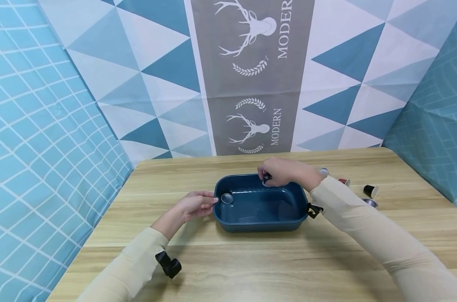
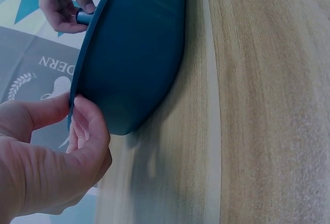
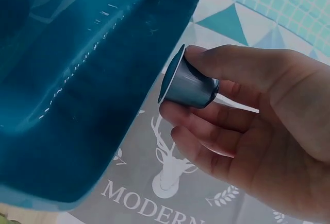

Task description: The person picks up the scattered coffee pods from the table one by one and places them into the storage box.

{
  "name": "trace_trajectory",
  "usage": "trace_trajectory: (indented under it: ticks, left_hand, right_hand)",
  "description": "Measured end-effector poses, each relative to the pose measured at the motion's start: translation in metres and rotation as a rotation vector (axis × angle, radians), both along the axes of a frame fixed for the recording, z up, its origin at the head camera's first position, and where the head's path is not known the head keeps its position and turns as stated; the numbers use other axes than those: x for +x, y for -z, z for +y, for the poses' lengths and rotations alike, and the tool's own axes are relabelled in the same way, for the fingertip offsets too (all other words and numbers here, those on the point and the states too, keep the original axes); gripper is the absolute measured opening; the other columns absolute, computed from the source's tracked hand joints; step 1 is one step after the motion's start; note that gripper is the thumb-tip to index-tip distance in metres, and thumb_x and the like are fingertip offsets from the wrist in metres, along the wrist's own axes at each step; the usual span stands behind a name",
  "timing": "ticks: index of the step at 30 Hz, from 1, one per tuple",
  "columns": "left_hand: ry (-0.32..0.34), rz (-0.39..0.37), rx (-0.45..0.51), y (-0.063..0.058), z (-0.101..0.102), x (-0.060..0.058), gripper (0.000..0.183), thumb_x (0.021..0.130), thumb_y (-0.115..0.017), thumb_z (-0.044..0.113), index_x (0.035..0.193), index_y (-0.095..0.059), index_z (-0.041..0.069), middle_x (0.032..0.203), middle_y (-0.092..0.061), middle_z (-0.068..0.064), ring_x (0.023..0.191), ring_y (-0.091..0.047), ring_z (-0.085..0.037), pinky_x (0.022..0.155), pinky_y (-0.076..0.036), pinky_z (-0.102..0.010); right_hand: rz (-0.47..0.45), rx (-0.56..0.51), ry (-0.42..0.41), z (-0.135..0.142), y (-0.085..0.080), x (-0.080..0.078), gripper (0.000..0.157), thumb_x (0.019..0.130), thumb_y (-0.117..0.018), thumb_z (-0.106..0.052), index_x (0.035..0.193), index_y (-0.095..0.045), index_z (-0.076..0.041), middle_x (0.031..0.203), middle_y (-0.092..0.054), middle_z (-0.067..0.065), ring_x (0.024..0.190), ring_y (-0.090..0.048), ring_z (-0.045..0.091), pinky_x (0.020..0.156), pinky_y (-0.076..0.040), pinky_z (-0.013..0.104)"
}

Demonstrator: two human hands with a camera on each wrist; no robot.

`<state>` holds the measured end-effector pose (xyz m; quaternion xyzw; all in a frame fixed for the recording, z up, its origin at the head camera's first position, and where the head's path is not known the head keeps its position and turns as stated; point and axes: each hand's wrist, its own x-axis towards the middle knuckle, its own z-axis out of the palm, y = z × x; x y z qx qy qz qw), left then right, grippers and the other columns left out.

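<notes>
A dark blue rectangular basin (image 1: 260, 227) stands on the wooden table. My left hand (image 1: 196, 204) pinches its left rim between thumb and fingers, as the left wrist view also shows at the basin's outer wall (image 2: 139, 44). Over the far rim, my right hand (image 1: 279, 171) holds a coffee capsule (image 3: 190, 86) between thumb and fingers. This capsule is dark blue-grey with a flat foil lid, turned on its side in the right wrist view. Inside the basin, at its left end, lies another coffee capsule (image 1: 227, 198), its round lid facing up.
Right of the basin, several more capsules lie on the table (image 1: 251, 260): a black one (image 1: 370, 191), a red one (image 1: 344, 182), a silver one (image 1: 370, 202) and one (image 1: 323, 171) partly behind the right forearm. A patterned cloth (image 1: 251, 84) hangs behind the table.
</notes>
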<state>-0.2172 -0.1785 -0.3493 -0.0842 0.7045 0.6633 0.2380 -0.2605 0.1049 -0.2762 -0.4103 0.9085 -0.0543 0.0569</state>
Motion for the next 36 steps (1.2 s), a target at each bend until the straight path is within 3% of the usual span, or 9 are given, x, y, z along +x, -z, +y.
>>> trace_trajectory:
  ticks: [19, 36]
  left_hand:
    - [0.023, 0.009, 0.026, 0.001, -0.001, -0.004, 0.033, 0.094, -0.056, 0.005, 0.123, -0.046, -0.005, 0.06, -0.046, 0.007, 0.051, -0.038, -0.002, 0.065, -0.05, -0.017]
    - [0.006, 0.001, 0.021, -0.001, 0.0, -0.003, 0.03, 0.094, -0.057, 0.005, 0.12, -0.046, -0.003, 0.06, -0.043, 0.007, 0.053, -0.038, -0.003, 0.065, -0.05, -0.018]
  right_hand:
    - [-0.034, 0.015, -0.053, -0.019, 0.002, -0.007, 0.008, 0.083, -0.068, -0.005, 0.09, -0.065, -0.005, 0.087, -0.065, 0.006, 0.073, -0.053, 0.015, 0.072, -0.05, 0.03]
    - [-0.038, 0.073, -0.04, -0.035, 0.004, -0.011, 0.009, 0.085, -0.069, -0.009, 0.094, -0.065, -0.007, 0.093, -0.066, 0.005, 0.078, -0.055, 0.016, 0.076, -0.05, 0.03]
